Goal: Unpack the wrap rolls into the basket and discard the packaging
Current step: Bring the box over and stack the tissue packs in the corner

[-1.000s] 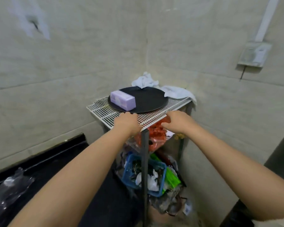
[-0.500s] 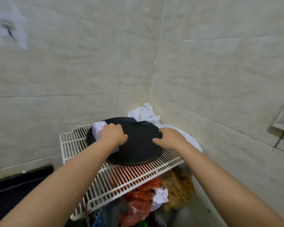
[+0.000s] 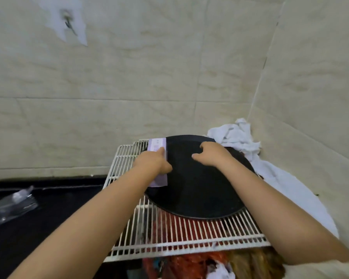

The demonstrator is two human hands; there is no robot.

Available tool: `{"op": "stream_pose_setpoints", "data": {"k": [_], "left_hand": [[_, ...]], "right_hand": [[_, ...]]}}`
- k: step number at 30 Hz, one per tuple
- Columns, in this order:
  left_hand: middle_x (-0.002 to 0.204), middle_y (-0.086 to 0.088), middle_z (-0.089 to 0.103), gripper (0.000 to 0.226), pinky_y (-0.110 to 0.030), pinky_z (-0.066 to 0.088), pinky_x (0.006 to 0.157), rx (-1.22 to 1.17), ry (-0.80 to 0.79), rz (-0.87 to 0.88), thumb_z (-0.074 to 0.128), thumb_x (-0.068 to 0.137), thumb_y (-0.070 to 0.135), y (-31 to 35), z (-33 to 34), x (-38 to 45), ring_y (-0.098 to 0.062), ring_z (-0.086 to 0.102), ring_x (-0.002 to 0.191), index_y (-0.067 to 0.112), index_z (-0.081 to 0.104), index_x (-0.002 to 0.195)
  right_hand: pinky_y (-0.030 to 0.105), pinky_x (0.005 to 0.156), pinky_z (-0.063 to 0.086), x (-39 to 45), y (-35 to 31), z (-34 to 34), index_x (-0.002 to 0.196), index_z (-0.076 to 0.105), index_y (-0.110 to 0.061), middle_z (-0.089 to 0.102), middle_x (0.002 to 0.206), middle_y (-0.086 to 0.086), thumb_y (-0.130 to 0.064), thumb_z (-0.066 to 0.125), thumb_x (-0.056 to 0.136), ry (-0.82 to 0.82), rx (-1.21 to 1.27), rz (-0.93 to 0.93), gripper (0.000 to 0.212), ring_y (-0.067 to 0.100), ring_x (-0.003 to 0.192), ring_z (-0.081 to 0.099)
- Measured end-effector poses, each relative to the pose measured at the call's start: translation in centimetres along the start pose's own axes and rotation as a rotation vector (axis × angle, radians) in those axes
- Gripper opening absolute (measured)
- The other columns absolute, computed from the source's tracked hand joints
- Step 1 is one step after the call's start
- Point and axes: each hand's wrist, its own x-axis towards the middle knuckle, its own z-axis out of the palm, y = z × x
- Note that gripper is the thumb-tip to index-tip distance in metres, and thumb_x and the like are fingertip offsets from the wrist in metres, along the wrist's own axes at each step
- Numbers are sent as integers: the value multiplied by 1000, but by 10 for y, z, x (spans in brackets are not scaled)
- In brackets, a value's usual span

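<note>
A light purple wrap-roll box [image 3: 157,144] lies on the left part of a round black tray [image 3: 193,190], which sits on a white wire rack [image 3: 179,234] in the wall corner. My left hand [image 3: 152,163] is on the middle of the box, fingers curled around it, hiding most of its length. My right hand [image 3: 214,156] is over the far part of the tray, to the right of the box, fingers apart and holding nothing.
A crumpled white cloth [image 3: 236,135] lies behind and to the right of the tray against the wall. Red and orange plastic bags [image 3: 185,266] fill the space under the rack. A clear plastic wrapper [image 3: 10,206] lies on the black counter at left.
The view has moved closer and above the rack. Both hands went from the rack's front edge onto the tray, and my left hand has closed on the purple box.
</note>
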Motion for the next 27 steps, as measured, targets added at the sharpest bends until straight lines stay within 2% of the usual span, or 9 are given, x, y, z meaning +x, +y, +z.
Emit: {"op": "stream_pose_setpoints", "data": {"k": [4, 7, 9, 13, 19, 21, 23, 25, 27], "left_hand": [[129, -21, 55, 47, -40, 44, 93, -48, 158, -44, 45, 89, 37, -21, -13, -15, -39, 51, 117, 14, 43, 129], [121, -21, 61, 44, -38, 43, 90, -75, 327, -94, 40, 92, 40, -56, -28, -41, -37, 55, 111, 10, 51, 122], [118, -22, 61, 46, -38, 40, 90, -76, 412, -130, 41, 93, 41, -83, -34, -65, -36, 53, 110, 10, 50, 125], [120, -24, 51, 49, -39, 39, 91, -92, 543, -301, 43, 92, 44, -148, -31, -117, -35, 42, 116, 16, 44, 132], [119, -19, 51, 49, -39, 40, 92, -98, 547, -544, 41, 93, 47, -269, -1, -215, -34, 42, 113, 19, 45, 132], [120, -18, 53, 49, -37, 41, 90, -119, 553, -592, 42, 92, 47, -312, 13, -250, -34, 44, 114, 18, 46, 131], [123, -16, 52, 48, -38, 42, 89, -152, 541, -642, 42, 92, 48, -354, 26, -285, -33, 42, 116, 20, 47, 131], [123, -14, 51, 47, -39, 42, 90, -162, 510, -689, 40, 92, 49, -394, 40, -316, -32, 41, 116, 23, 46, 131], [117, -13, 51, 47, -37, 42, 87, -112, 463, -729, 39, 91, 50, -429, 54, -343, -30, 42, 111, 23, 46, 129]], "right_hand": [[35, 99, 39, 14, -19, 3, 133, 39, -7, 43, 143, 10, -36, 51, 86, -77, -3, -199, 57, 27, 127, 43], [35, 88, 45, 15, -51, 3, 119, 52, -6, 57, 127, 15, -36, 52, 85, -58, -22, -358, 45, 31, 113, 53], [34, 82, 45, 7, -84, 5, 114, 55, -7, 60, 123, 16, -38, 53, 84, -69, -31, -462, 43, 32, 109, 55], [33, 99, 39, -24, -162, 21, 132, 41, -8, 44, 142, 13, -40, 52, 85, -103, -38, -665, 58, 29, 127, 44], [35, 97, 42, -99, -278, 75, 126, 48, -4, 49, 137, 18, -35, 54, 84, -189, -30, -846, 52, 32, 121, 49], [32, 83, 44, -131, -316, 101, 119, 53, -3, 56, 128, 19, -32, 55, 83, -246, 1, -903, 46, 28, 108, 55], [28, 72, 37, -165, -352, 129, 111, 56, -6, 61, 119, 17, -32, 56, 81, -304, 24, -938, 39, 27, 100, 57], [29, 71, 36, -196, -386, 154, 103, 58, -9, 64, 114, 14, -33, 56, 81, -343, 40, -959, 33, 29, 102, 57], [29, 75, 38, -223, -411, 180, 106, 58, -11, 64, 116, 11, -34, 55, 83, -381, 58, -964, 33, 28, 106, 57]]}}
